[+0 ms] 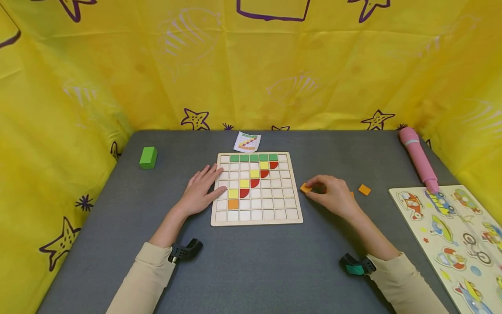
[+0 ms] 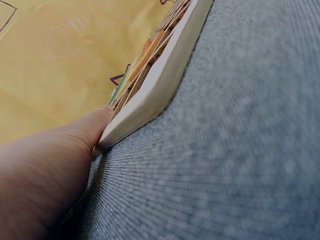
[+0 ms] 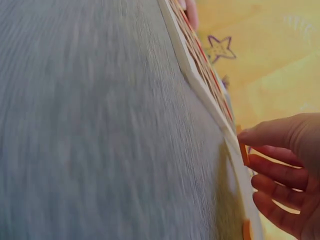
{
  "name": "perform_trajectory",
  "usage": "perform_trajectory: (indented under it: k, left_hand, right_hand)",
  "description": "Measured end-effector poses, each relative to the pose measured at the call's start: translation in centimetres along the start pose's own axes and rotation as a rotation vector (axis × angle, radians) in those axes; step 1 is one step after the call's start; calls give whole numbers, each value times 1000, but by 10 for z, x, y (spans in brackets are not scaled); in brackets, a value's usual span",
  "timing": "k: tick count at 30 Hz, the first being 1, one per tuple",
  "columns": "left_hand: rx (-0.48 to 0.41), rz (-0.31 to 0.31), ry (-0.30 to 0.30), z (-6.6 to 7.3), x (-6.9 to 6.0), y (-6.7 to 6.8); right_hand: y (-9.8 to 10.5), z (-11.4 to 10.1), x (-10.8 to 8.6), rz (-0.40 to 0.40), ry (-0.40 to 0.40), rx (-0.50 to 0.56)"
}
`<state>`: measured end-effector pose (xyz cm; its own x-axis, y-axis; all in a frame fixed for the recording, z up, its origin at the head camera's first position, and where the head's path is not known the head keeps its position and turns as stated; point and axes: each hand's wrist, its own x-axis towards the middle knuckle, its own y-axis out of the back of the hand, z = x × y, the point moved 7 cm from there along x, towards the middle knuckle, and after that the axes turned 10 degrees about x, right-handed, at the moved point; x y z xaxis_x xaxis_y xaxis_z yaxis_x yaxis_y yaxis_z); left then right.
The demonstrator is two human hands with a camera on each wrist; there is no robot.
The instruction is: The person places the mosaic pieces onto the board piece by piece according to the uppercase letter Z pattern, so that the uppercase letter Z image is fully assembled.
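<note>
A wooden grid board (image 1: pixel 274 216) lies on the grey table, with green, yellow and orange square tiles and red quarter-round tiles set in some cells. My left hand (image 1: pixel 201 192) rests on the board's left edge, fingers spread and thumb on the frame, as the left wrist view also shows. Just off the board's right edge, my right hand (image 1: pixel 333 194) pinches an orange square tile (image 1: pixel 305 188) between thumb and fingers. In the right wrist view that orange tile (image 3: pixel 243 152) shows edge-on at the fingertips. Another orange tile (image 1: pixel 364 189) lies to the right, and one more is partly hidden behind the right hand.
A small picture card (image 1: pixel 247 142) with a coloured pattern lies behind the board. Far left stands a green block (image 1: pixel 148 158). At the right are a pink microphone-shaped object (image 1: pixel 419 159) and a wooden picture puzzle (image 1: pixel 431 244). Yellow cloth (image 1: pixel 251 65) hangs around the table.
</note>
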<state>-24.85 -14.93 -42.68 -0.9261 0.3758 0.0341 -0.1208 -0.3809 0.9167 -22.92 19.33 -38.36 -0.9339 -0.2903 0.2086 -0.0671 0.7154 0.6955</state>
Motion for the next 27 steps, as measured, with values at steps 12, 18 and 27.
perform_trajectory:
  k: [12, 18, 27]
  left_hand:
    - [1, -8, 4, 0, 0, 0]
    - [-4, -7, 6, 1, -1, 0]
    - [-8, -11, 6, 2, -1, 1]
  right_hand:
    - [-46, -37, 15, -132, -6, 193]
    - [-68, -59, 22, -207, 54, 248]
    - [-97, -84, 26, -271, 168, 224]
